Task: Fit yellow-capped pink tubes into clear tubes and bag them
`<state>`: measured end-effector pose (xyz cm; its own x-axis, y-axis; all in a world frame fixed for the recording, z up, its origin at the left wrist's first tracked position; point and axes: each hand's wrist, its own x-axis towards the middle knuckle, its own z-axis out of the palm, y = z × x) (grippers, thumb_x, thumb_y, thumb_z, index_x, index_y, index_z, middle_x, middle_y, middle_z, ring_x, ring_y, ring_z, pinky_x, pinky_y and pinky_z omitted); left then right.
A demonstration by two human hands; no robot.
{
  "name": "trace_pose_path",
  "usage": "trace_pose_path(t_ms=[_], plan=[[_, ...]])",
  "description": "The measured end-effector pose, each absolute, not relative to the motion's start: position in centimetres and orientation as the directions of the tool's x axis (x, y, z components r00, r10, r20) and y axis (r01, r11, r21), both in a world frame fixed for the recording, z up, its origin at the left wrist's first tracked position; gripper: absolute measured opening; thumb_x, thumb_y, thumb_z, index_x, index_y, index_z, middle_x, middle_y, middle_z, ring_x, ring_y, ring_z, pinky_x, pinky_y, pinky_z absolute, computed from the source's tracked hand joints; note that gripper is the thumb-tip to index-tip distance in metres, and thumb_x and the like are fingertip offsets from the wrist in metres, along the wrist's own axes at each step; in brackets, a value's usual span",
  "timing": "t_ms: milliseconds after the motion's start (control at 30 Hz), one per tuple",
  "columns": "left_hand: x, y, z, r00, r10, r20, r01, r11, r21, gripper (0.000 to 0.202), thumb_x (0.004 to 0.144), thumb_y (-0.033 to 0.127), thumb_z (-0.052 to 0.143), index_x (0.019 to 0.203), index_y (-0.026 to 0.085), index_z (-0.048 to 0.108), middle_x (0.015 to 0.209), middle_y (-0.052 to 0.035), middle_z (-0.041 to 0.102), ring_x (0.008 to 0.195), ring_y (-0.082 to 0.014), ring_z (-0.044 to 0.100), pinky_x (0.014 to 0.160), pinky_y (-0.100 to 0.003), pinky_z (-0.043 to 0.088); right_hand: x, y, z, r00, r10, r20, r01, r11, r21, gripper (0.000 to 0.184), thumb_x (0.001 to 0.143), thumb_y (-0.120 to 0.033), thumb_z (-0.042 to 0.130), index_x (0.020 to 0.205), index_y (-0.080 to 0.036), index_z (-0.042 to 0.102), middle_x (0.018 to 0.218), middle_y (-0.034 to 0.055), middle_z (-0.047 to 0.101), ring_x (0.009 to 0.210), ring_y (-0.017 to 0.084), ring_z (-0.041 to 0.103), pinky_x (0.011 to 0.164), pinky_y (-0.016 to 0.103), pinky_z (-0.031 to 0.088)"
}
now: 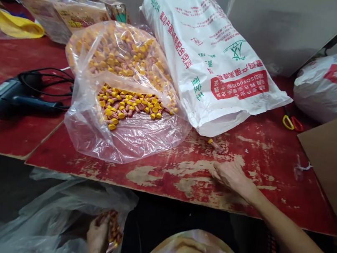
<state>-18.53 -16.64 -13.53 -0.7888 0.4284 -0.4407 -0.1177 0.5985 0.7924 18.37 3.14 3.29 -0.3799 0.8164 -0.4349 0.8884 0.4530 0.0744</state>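
My left hand [98,234] is below the table edge, closed around a bunch of small yellow-capped tubes [114,228] inside a clear plastic bag [47,218]. My right hand [230,176] rests on the worn red table [161,176], fingers stretched flat toward the left, holding nothing. A single loose tube [213,144] lies on the table just beyond it. A big clear bag [122,94], open toward me, holds a heap of the same yellow-capped tubes [127,105].
A white printed sack [210,56] lies behind the loose tube, another sack [336,84] at far right. Scissors [292,122] lie near it. A black heat-gun tool [15,95] with cord sits left. Cardboard [336,164] leans at right. Bagged packets [61,13] sit at the back left.
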Motion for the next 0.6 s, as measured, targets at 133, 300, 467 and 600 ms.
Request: trace_pose_path(t_ms=[133, 300, 467, 600], plan=[[-15.8, -13.0, -7.9, -0.866, 0.431, -0.255, -0.039, 0.451, 0.892, 0.037, 0.069, 0.031, 0.065, 0.104, 0.02, 0.058, 0.082, -0.0019, 0.064, 0.077, -0.0194, 0.062, 0.074, -0.032, 0.05, 16.5, 3.0, 2.3, -0.283, 0.857, -0.431, 0.926, 0.361, 0.109, 0.03, 0.092, -0.024, 0.038, 0.084, -0.013, 0.064, 0.076, 0.0127, 0.068, 0.066, 0.019, 0.062, 0.053, 0.027, 0.026], [-8.5, -8.9, -1.2, -0.642, 0.73, -0.233, -0.007, 0.298, 0.954, 0.031, 0.075, 0.036, 0.067, 0.101, 0.02, 0.063, 0.083, -0.0017, 0.063, 0.072, -0.0142, 0.06, 0.072, -0.025, 0.048, 16.7, 3.5, 0.6, -0.312, 0.874, -0.372, 0.922, 0.373, 0.103, 0.027, 0.091, -0.023, 0.041, 0.085, -0.012, 0.064, 0.079, 0.0149, 0.069, 0.069, 0.021, 0.064, 0.051, 0.025, 0.028], [-1.3, -6.2, -0.1, 0.064, 0.834, -0.547, -0.593, 0.473, 0.652, 0.038, 0.072, 0.042, 0.071, 0.097, 0.016, 0.06, 0.082, -0.0056, 0.065, 0.071, -0.0168, 0.063, 0.067, -0.029, 0.051, 16.0, 1.0, -0.1, -0.379, 0.914, -0.145, 0.92, 0.355, -0.168, 0.027, 0.094, -0.028, 0.039, 0.087, -0.015, 0.061, 0.077, 0.0077, 0.067, 0.066, 0.016, 0.061, 0.057, 0.025, 0.035], [1.3, -5.1, -1.0, 0.127, 0.825, -0.551, -0.815, 0.403, 0.417, 0.035, 0.069, 0.031, 0.077, 0.094, 0.015, 0.058, 0.085, -0.0034, 0.066, 0.073, -0.0116, 0.063, 0.068, -0.022, 0.049, 13.9, -2.7, -0.7, -0.512, 0.838, 0.19, 0.73, 0.541, -0.418, 0.029, 0.095, -0.031, 0.035, 0.09, -0.017, 0.06, 0.083, 0.0066, 0.065, 0.076, 0.015, 0.059, 0.069, 0.025, 0.041]])
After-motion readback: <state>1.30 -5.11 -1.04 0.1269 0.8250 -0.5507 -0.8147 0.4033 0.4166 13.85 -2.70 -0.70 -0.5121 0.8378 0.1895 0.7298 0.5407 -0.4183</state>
